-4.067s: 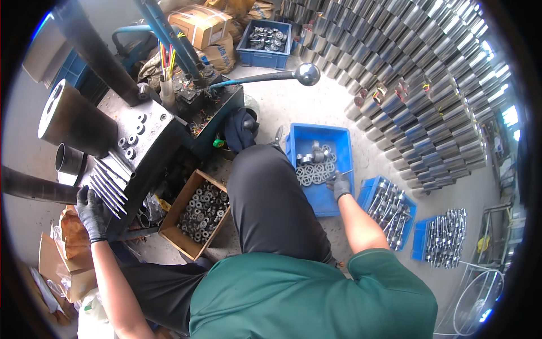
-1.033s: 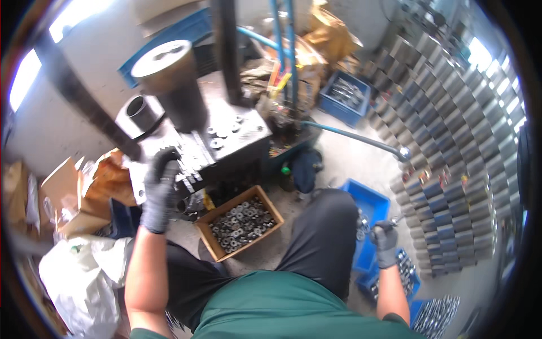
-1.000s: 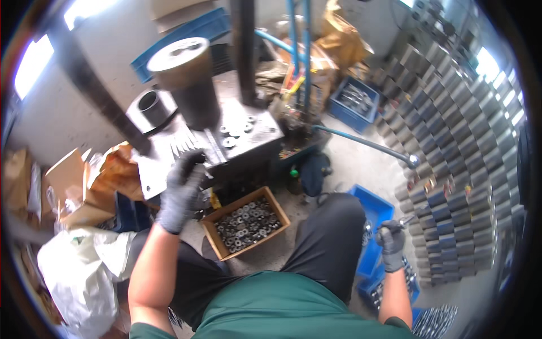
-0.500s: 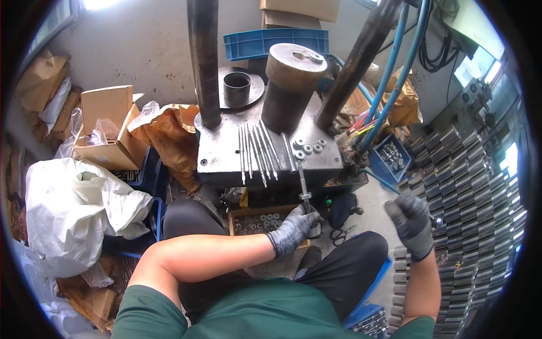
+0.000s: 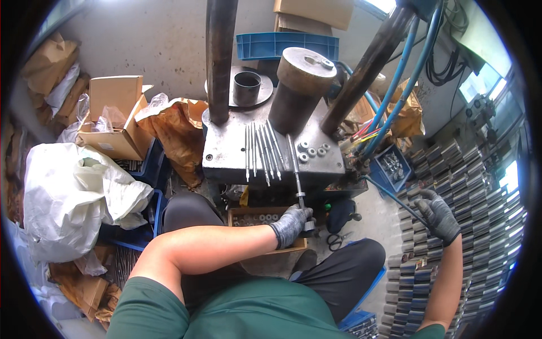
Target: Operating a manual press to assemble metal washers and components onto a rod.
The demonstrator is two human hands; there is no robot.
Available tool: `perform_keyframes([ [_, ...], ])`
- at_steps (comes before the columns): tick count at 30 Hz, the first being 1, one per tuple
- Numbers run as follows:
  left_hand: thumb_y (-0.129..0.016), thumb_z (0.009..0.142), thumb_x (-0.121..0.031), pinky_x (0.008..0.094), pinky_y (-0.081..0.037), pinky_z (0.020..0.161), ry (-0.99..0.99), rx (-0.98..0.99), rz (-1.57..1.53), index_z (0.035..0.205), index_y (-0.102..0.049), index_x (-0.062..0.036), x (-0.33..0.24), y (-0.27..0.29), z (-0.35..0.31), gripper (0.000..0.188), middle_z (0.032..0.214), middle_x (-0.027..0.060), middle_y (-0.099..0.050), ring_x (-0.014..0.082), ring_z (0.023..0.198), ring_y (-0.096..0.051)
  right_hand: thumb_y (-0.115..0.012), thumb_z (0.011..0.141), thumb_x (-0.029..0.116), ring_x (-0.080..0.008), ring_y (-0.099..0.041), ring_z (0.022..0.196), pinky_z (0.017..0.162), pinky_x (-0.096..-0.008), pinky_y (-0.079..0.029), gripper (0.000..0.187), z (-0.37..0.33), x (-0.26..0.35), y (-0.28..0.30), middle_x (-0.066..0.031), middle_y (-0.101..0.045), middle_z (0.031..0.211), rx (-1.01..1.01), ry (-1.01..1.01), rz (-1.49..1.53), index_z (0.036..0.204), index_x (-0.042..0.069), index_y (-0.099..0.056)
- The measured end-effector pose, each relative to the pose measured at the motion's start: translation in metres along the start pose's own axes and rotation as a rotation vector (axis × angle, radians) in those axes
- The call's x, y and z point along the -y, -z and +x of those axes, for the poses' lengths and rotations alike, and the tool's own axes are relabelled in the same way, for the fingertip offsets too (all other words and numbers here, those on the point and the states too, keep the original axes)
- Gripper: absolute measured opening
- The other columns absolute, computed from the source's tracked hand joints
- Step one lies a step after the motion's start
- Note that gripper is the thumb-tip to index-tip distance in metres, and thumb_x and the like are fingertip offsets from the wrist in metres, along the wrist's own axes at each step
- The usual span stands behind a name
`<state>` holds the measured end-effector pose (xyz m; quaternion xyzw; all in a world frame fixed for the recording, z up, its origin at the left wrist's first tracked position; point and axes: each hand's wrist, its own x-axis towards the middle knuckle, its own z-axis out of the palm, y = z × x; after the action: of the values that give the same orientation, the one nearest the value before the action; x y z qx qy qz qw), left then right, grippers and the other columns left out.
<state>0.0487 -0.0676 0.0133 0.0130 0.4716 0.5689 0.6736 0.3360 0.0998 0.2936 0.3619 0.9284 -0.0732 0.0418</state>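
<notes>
The gloved left hand (image 5: pixel 291 224) is clenched around the lower end of a long metal rod (image 5: pixel 296 169) that lies across the front edge of the press's steel worktop (image 5: pixel 226 155), beside a row of similar rods (image 5: pixel 259 150). The gloved right hand (image 5: pixel 437 213) grips a thin lever handle (image 5: pixel 395 198) out to the right, near stacked metal sleeves (image 5: pixel 480 214)

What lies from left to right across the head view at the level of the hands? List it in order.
White sack → left hand gripping a long metal rod → scissors on the floor → right hand → stacked metal sleeves.
</notes>
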Motion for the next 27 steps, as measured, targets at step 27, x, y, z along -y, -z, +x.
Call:
perform_keyframes([
  [27, -0.063, 0.105, -0.018, 0.0266, -0.044, 0.067, -1.090, 0.437, 0.117, 0.126, -0.057, -0.0059, -0.114, -0.022, -0.041, 0.024, 0.104, 0.0031, -0.061, 0.0113, 0.079, -0.052, -0.073, 0.090, 0.036, -0.0348, -0.071, 0.102, 0.091, -0.0441, -0.056, 0.040, 0.000, 0.001, -0.022, -0.0208, -0.072, 0.113, -0.227, -0.001, -0.148, 0.112, 0.002, -0.074],
])
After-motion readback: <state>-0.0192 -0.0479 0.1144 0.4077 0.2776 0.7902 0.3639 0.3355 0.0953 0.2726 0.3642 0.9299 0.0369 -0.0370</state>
